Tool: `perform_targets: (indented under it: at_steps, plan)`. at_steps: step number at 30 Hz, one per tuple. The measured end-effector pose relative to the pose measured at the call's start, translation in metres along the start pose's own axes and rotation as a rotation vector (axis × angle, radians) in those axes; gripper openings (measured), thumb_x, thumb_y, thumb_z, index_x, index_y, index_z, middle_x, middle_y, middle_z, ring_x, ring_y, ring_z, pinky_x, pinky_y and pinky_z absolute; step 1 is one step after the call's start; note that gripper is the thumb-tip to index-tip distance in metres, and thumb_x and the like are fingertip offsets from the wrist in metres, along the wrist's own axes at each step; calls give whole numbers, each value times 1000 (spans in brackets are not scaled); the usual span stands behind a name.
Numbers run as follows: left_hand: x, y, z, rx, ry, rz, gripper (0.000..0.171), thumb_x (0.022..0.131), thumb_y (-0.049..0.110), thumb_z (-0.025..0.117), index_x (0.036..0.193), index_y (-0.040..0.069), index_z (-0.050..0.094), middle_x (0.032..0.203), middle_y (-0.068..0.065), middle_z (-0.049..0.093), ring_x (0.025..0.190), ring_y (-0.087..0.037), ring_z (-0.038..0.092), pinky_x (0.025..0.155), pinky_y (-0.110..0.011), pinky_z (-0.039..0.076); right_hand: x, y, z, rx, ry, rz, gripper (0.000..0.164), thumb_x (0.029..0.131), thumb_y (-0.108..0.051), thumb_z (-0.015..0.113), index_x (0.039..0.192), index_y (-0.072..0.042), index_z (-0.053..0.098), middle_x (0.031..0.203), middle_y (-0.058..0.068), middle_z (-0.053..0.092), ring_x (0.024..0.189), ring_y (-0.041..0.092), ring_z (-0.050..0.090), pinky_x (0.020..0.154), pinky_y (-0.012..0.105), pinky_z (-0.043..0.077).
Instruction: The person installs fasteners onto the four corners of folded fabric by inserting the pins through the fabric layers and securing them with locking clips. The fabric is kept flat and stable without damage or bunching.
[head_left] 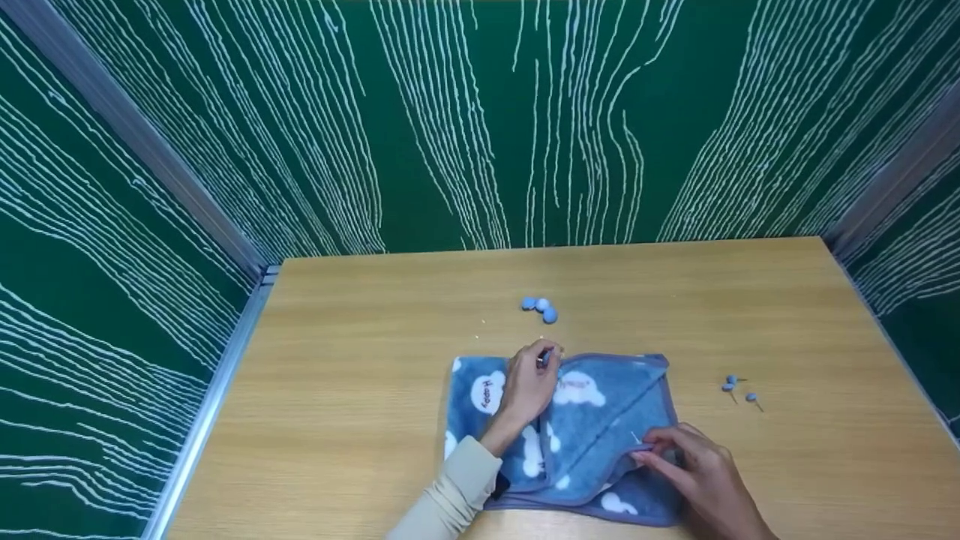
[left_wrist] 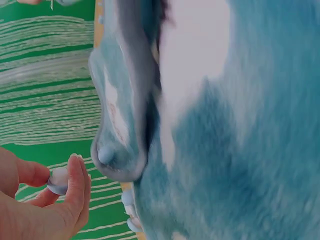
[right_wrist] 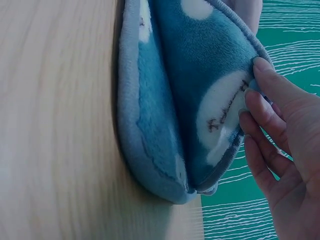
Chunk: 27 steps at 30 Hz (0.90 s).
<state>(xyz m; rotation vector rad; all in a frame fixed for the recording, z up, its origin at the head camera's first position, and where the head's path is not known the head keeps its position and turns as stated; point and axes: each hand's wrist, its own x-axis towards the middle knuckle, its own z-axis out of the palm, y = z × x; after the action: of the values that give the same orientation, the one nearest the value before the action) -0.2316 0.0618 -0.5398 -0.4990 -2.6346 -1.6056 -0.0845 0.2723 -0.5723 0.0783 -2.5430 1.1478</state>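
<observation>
Left hand [head_left: 531, 382] pinched a round cap [left_wrist: 58, 181] over the blanket's [head_left: 581, 431] far edge! Nearer, right hand [head_left: 701, 461] pinched its lifted flap.

Wood-grained table [head_left: 337, 360], folded blue blanket [head_left: 600, 427], three blue-headed pins [head_left: 727, 388] to its right, small blue pieces [head_left: 550, 315], perhaps caps, behind it

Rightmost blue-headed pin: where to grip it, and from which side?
I'd pinch the pin by its round blue head, coming down from above. It lies flat with the thin shaft pointing toward the near right, so gripping the head should keep fingertips off the point. A small gap separates it from the other two pins.
</observation>
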Motion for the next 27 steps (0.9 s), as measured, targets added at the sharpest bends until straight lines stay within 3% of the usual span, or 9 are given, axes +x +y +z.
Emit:
perform_targets:
  at_steps: [8,15,23,27]
  plan:
    - [-14,9,8,-108,-76,32,16,96,15,56,99,10,70,91,-5,68,74,-4,61,67,-18,50,0,-3,-1,-16,-42,42,23,72,-16,82,92,-17,71,79,-18,59,69,3,57,60,21,50]
    - [-26,16,16,-146,-108,6,13,91,16,63,98,6,70,89,3,65,73,-5,61,65,-17,50,0,-4,-1,-23,-45,56,24,72,-18,81,94,-18,71,79,-18,59,68,3,56,61,23,52]
    - [-35,19,26,-151,-150,-4,12,87,20,69,94,10,69,82,4,65,67,-1,59,63,-15,48,-1,-1,0,30,-3,-33,27,69,-12,83,92,-17,71,78,-16,59,68,4,54,56,18,41]
    - [-39,19,30,-160,-185,-6,13,88,23,69,94,12,68,84,6,64,68,-1,58,63,-15,48,0,-1,1,39,8,-60,28,68,-11,83,92,-17,71,79,-16,60,68,4,54,58,16,41]
